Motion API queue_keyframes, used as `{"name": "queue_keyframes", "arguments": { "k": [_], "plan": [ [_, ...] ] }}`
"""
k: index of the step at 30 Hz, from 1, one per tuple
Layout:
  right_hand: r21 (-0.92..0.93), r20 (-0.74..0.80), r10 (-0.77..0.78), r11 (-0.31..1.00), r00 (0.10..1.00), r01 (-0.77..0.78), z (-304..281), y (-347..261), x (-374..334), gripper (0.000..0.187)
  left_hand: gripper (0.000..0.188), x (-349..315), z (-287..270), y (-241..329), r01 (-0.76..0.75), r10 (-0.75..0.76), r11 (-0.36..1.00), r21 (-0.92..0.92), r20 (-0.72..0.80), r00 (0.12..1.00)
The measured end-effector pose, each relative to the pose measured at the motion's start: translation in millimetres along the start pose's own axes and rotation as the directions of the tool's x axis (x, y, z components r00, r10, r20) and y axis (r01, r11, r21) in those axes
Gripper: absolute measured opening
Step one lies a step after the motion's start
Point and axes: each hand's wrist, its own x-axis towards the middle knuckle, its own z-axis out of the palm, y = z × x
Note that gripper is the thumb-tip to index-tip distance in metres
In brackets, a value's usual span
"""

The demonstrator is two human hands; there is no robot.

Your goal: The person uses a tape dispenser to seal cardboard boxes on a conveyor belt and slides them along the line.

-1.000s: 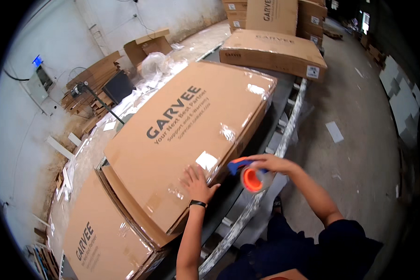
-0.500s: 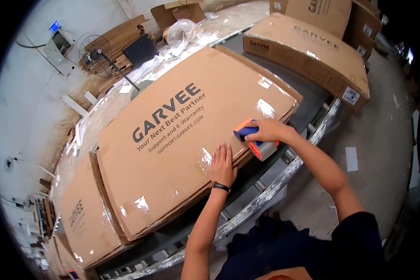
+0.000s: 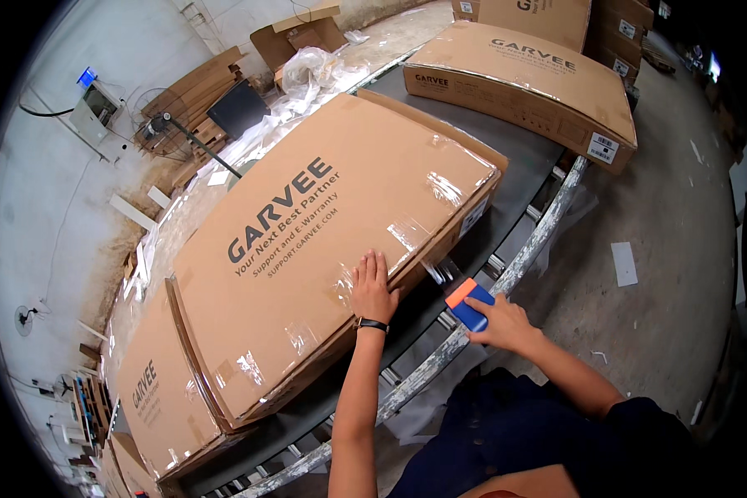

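A large flat brown carton [image 3: 290,241] with dark print lies in front of me on a conveyor. My left hand [image 3: 372,286] rests flat on its top close to the near edge, fingers stretched out. In my right hand [image 3: 506,322] is a blue and orange tape dispenser [image 3: 471,303], held off the carton's near side above the conveyor rail. A short strip of clear tape [image 3: 442,270] runs between the carton's near side and the dispenser. Shiny clear tape pieces [image 3: 408,233] cross the near edge of the top in several places.
The roller conveyor has a worn metal rail [image 3: 423,361] along my side. Another carton [image 3: 523,75] lies farther along it at the upper right, and a further carton [image 3: 162,398] adjoins at the left. A standing fan [image 3: 162,124] and white wrapping [image 3: 307,75] are beyond.
My right hand has drawn the tape dispenser off the carton's top, down and toward me past the near edge, leaving tape across that edge. My left hand stays flat on the carton.
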Motion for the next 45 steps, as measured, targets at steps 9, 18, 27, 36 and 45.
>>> {"name": "queue_keyframes", "arguments": {
  "k": [9,18,27,36,45],
  "plan": [
    [-0.504,0.296,0.155,0.863,0.942,0.017,25.4,-55.2,144.0,0.064,0.083,-0.7,-3.9,3.5,-0.024,0.024,1.0,0.0,-0.019,1.0],
    [0.82,0.522,-0.281,0.424,0.805,-0.383,-34.7,80.4,-22.3,0.066,0.079,-4.6,11.2,-22.8,-0.064,0.063,0.993,-0.099,-0.02,0.998],
    [0.833,0.548,-0.323,0.295,0.772,-0.468,-52.8,187.4,-99.2,0.089,0.083,208.6,40.4,209.6,-0.456,0.474,0.845,-0.28,-0.006,0.881],
    [0.839,0.234,0.285,-0.542,0.93,-0.045,-55.8,368.1,-3.1,0.059,0.04,366.9,120.9,174.8,-0.448,0.416,0.882,-0.144,0.685,0.598],
    [0.736,-0.157,0.741,-0.353,0.653,0.577,-142.7,430.2,260.4,0.052,0.021,355.3,112.1,186.7,-0.36,0.433,0.889,-0.282,0.261,0.863]
  ]
}}
